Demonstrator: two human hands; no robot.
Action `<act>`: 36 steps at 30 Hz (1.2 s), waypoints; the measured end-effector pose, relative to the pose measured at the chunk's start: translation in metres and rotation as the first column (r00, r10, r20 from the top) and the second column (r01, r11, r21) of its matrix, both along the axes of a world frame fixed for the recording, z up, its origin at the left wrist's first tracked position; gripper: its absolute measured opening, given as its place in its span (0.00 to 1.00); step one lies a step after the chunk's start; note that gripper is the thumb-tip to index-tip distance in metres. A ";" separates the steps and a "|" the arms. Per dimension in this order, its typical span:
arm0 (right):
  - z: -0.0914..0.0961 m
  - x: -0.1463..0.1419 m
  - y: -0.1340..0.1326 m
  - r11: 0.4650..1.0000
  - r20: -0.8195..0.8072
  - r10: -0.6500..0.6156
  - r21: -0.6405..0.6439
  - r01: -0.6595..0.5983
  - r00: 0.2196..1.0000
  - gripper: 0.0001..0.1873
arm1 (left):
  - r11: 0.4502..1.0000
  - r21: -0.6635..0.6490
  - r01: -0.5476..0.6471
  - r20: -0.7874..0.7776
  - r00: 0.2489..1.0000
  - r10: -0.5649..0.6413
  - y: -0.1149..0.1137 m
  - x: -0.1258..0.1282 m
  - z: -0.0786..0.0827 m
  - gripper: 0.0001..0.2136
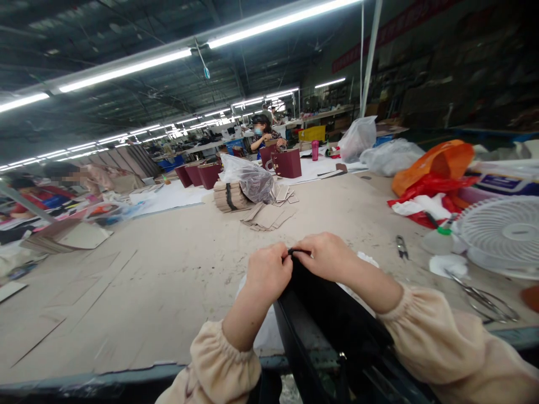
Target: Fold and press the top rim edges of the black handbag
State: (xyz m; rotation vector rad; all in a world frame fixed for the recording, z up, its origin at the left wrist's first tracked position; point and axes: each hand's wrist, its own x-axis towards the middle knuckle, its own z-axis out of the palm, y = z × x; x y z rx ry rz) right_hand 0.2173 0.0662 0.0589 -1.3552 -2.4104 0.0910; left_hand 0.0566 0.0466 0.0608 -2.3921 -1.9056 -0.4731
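A black bag [320, 297] with an open top stretches from the table's front edge down toward my lap. My left hand [269, 269] is closed on the far end of its rim, thumb and fingers pinched together. Right beside it, my right hand [326, 255] pinches the same dark rim. The two hands almost touch at the fingertips. Some white material shows under and beside the bag. The bag's lower part drops out of view, and its inside is mostly dark.
Scissors [484, 294], thread snips [401, 247] and a white fan [505, 235] lie to the right, near an orange bag [433, 165]. Ahead are stacked brown pieces [231, 197], a clear plastic bag [252, 177] and maroon boxy bags [288, 164]. A co-worker [263, 134] sits beyond.
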 end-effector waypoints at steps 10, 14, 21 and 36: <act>0.005 -0.009 0.001 0.988 0.103 0.068 0.134 -0.082 0.992 0.13 | 1.000 0.028 0.015 0.093 0.996 -0.017 0.001 -0.001 -0.005 0.07; 0.009 -0.015 0.000 0.985 0.152 0.055 0.156 -0.079 0.987 0.12 | 1.000 0.025 -0.004 0.104 0.995 0.001 0.002 -0.002 -0.007 0.07; 0.007 -0.020 -0.001 0.986 0.140 0.015 0.161 -0.038 0.990 0.12 | 1.000 0.019 -0.013 0.135 0.991 0.010 0.001 -0.004 -0.011 0.07; 0.013 0.011 -0.001 0.977 -0.134 0.051 -0.197 -0.077 0.990 0.23 | 0.998 -0.063 -0.018 0.014 1.000 0.019 -0.005 -0.003 0.002 0.10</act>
